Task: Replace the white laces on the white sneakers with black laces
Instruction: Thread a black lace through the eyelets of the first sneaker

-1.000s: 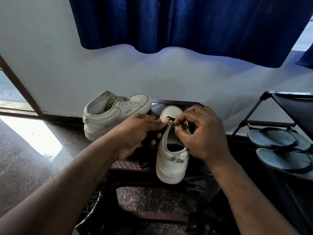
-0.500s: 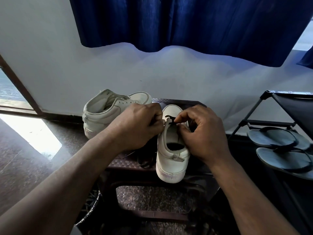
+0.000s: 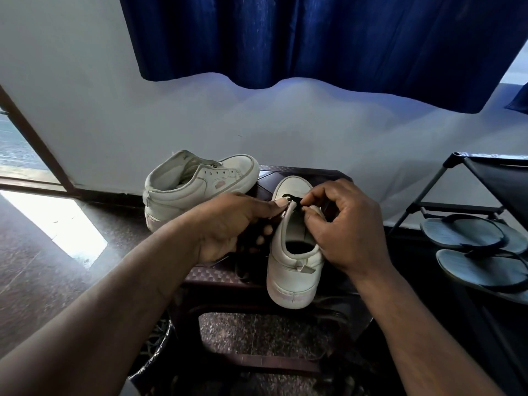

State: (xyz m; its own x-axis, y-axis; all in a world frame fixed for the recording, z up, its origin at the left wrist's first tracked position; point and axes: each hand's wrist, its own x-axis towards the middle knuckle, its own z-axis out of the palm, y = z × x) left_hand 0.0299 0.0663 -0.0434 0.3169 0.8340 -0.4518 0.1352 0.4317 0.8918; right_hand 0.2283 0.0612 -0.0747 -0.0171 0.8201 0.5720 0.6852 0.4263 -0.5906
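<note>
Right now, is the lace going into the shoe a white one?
No, the lace across the front eyelets of the near sneaker is black, and the right hand pinches it.

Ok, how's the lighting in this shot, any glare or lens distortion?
Head view: sun patch glares blown-out on the floor at left; stool and black lace sit in dim, low-contrast shadow; wide-angle lens leans the door frame; left hand, right hand and sneaker look sharp.

Single wide-angle head-worn view, forward and down, close over the left hand (image 3: pixel 228 224) and right hand (image 3: pixel 348 232)
</note>
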